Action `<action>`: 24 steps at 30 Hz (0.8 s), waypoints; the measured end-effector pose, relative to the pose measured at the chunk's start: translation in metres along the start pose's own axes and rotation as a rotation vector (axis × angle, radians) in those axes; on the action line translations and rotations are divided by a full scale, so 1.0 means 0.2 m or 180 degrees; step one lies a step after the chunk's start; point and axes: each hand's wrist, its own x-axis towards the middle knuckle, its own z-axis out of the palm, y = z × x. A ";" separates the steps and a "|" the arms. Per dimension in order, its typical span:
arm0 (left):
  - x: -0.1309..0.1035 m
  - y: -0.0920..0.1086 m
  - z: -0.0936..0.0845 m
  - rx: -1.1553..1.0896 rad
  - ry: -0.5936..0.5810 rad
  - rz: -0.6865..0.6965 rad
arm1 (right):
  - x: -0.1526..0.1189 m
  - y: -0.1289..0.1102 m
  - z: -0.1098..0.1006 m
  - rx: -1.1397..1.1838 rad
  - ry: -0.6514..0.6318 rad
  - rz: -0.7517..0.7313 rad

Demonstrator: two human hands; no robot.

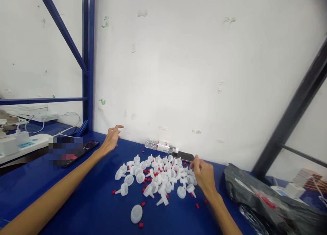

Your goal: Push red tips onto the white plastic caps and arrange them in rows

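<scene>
Several white plastic nozzle caps (140, 177) and small red tips (197, 206) lie in a loose pile on the blue tabletop (102, 201). My left hand (111, 139) is raised beyond the pile's left side, fingers apart and holding nothing. At the pile's right edge is my right hand (203, 172), its fingers curled together near the end of a dark phone (186, 156); what they hold, if anything, is too small to make out. One round white cap (136, 214) lies apart, nearer the front.
A clear bottle (160, 146) lies along the wall behind the pile. Another phone (81, 153) and a white power strip (30, 144) are at the left. A grey plastic bag (255, 194) sits at the right, near a dark slanted post (291, 108).
</scene>
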 end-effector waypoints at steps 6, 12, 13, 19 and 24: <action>-0.04 -0.05 0.00 0.0359 0.0077 0.0731 | -0.01 -0.07 0.02 0.0176 -0.0272 0.0000; -0.15 0.00 0.09 0.0561 -0.0282 0.1468 | -0.02 -0.10 0.03 0.0271 -0.0316 0.0060; -0.17 0.01 0.10 0.0580 -0.0325 0.1545 | -0.02 -0.11 0.04 0.0284 -0.0329 0.0055; -0.26 0.11 0.09 0.0581 -0.0431 0.1936 | -0.05 -0.25 0.03 0.0337 -0.0218 -0.0751; -0.35 0.17 0.08 0.0546 -0.0571 0.2367 | -0.16 -0.51 -0.02 0.0263 -0.0593 -0.2172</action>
